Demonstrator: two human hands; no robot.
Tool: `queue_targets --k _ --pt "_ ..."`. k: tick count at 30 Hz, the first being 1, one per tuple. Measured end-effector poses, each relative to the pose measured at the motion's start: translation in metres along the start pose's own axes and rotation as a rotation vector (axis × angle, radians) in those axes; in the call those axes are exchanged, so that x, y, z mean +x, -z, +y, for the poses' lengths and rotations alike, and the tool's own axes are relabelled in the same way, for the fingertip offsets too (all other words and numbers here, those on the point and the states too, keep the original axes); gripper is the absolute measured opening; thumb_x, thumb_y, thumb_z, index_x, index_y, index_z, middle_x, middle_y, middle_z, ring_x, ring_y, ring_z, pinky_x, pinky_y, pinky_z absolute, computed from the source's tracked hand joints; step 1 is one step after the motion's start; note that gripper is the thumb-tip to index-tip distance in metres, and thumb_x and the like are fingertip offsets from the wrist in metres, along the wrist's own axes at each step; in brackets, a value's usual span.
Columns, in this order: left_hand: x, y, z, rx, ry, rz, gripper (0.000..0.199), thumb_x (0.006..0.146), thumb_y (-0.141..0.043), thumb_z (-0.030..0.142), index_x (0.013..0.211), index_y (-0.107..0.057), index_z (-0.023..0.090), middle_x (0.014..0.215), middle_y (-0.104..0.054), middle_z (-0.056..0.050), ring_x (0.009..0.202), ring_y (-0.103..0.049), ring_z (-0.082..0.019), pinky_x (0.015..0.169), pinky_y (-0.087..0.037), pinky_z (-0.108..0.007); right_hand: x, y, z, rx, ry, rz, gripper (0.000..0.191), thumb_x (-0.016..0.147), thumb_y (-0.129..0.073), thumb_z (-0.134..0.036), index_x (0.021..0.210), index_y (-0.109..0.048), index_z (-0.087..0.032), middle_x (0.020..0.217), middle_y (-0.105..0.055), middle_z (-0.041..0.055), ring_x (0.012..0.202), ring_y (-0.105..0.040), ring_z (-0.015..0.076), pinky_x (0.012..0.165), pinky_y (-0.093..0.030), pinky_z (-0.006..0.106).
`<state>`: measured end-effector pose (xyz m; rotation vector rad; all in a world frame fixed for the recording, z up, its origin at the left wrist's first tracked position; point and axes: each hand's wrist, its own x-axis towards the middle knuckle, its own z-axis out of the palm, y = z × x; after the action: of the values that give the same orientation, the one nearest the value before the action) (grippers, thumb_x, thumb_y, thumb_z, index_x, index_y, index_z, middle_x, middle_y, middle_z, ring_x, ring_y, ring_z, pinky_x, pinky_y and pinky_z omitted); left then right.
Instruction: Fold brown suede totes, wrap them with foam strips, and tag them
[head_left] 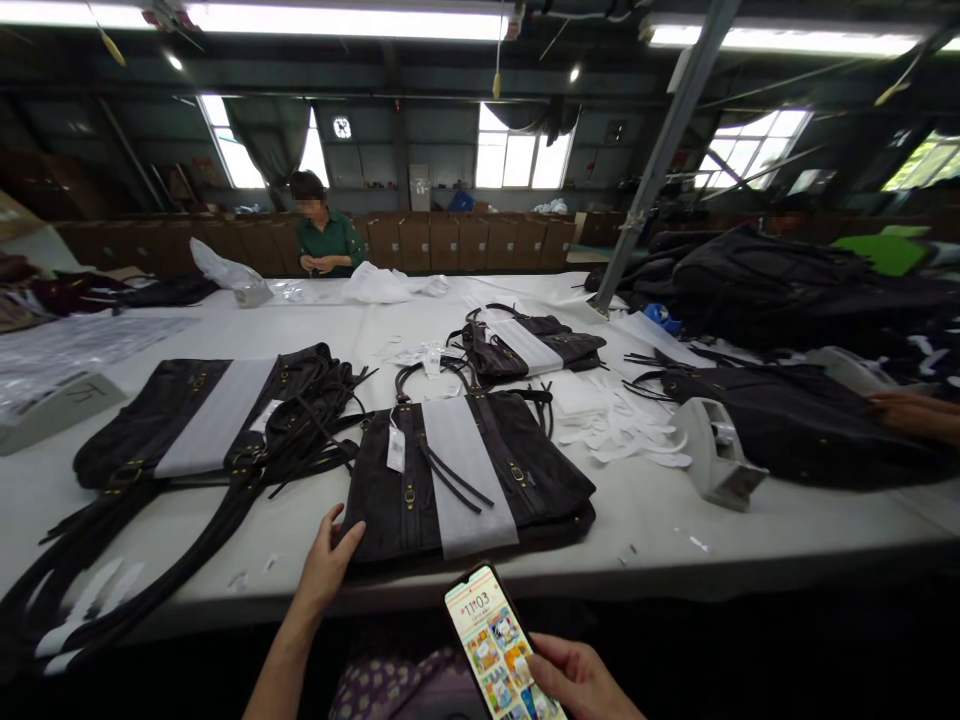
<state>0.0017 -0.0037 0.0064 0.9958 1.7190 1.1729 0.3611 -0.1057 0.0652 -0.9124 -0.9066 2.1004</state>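
My right hand holds a smartphone upright at the table's front edge, its lit screen showing 11:03 and colourful cartoon pictures. Beyond the phone lies a dark handbag, flat on the table, with a white foam strip wrapped around its middle. My left hand grips that bag's left edge near the front corner, thumb on top; its other fingers are partly hidden. A white paper tag hangs on the bag, and two thin dark straps lie over the strip.
Similar wrapped handbags lie left and behind. White foam pieces and a grey tape dispenser are on the right, near another dark bag and a person's hand. A person in green stands across the table.
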Motion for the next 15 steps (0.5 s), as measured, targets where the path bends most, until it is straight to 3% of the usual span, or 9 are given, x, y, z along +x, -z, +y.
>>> queue_targets --k 6,15 --pt "0.000 0.001 -0.002 -0.024 -0.007 0.024 0.081 0.068 -0.068 0.057 0.133 -0.042 0.015 0.102 -0.065 -0.010 0.095 -0.064 -0.026 0.090 -0.048 -0.042 -0.009 -0.010 0.004 0.006 -0.023 0.036 0.043 0.082 -0.067 -0.040 0.115 -0.066 -0.012 0.097 -0.071 0.0127 0.083 -0.067 0.0202 0.073 -0.049 0.028" --pt "-0.001 0.001 -0.003 -0.009 -0.011 0.001 0.079 0.071 -0.065 0.057 0.134 -0.039 0.018 0.105 -0.064 -0.010 0.095 -0.064 -0.025 0.090 -0.047 -0.041 -0.006 -0.007 0.030 0.150 -0.023 -0.004 0.044 0.078 -0.072 -0.038 0.115 -0.066 -0.015 0.092 -0.071 0.0126 0.080 -0.068 0.0182 0.071 -0.049 0.026"
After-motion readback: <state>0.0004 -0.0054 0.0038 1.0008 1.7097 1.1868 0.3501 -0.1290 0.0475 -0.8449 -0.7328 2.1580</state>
